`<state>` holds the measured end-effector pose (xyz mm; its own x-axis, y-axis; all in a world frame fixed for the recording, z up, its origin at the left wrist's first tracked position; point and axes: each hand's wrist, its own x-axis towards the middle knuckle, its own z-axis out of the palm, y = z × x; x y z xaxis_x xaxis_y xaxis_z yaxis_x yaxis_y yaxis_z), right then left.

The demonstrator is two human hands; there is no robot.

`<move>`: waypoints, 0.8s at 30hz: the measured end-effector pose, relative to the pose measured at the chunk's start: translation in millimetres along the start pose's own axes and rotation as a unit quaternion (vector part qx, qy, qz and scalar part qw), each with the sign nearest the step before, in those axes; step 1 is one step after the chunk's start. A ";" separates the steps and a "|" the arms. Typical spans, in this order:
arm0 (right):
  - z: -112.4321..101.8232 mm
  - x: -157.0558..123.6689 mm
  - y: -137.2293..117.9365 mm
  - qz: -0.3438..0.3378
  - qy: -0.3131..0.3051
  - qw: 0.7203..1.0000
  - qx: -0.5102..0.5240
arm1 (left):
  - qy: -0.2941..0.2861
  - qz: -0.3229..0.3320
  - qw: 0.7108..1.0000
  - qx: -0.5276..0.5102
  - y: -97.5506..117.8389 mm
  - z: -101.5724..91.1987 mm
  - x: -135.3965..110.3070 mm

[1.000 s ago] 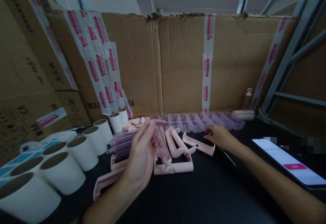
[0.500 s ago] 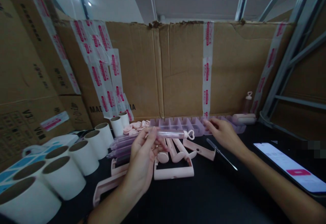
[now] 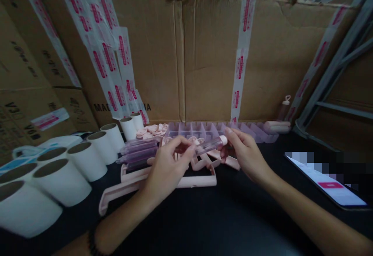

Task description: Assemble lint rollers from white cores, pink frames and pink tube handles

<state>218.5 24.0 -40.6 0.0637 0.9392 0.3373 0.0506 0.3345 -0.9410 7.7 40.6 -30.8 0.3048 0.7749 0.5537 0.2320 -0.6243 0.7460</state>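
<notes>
My left hand (image 3: 170, 166) pinches one end of a slim clear tube (image 3: 208, 146) above the black table. At its other end the tube has a pale pink cap (image 3: 223, 140), which my right hand (image 3: 250, 155) grips with curled fingers; the heart-shaped loop beyond the cap is hidden in them. Below my hands lie pale pink plastic frames (image 3: 198, 181) and other pink parts, partly covered by my left hand. Beside that hand are several translucent lilac pieces (image 3: 138, 147). Behind the tube runs a lilac divided tray (image 3: 186, 129).
White rolls (image 3: 65, 182) with cardboard cores stand along the left. Small pink parts (image 3: 153, 131) are piled left of the tray. A lit phone (image 3: 329, 182) lies at right. Far right, a pink-capped bottle (image 3: 284, 110) stands by the cardboard wall (image 3: 210, 61).
My right hand has moved left from over the tray and taken hold of the tube's capped end. The tube now tilts up to the right. The view has tipped downward.
</notes>
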 end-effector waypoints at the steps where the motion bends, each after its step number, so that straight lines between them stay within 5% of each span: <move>1: 3.6 -3.5 -0.2 0.002 0.010 1.000 -0.001 | -0.012 0.057 0.995 0.086 -0.3 0.3 -1.6; 4: 17.3 -17.4 0.4 0.009 0.022 1.000 -0.015 | -0.045 0.179 0.949 0.255 -0.7 3.8 -8.8; 6: 25.9 -26.9 1.2 0.007 0.029 0.999 -0.032 | -0.070 0.201 0.932 0.292 -0.7 8.0 -14.0; 16: 38.0 -48.8 -18.0 -0.116 0.026 0.978 -0.169 | -0.047 0.197 0.909 0.365 16.1 7.6 -26.0; 24: 38.0 -48.9 -17.8 -0.211 0.001 0.955 -0.209 | -0.118 0.108 0.935 0.316 18.0 2.6 -21.9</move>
<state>176.7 -25.0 -41.3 -0.0488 0.7268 0.6851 0.4647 0.6236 -0.6286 7.6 12.1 -30.5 0.5852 0.6270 0.5142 0.6183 -0.7553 0.2173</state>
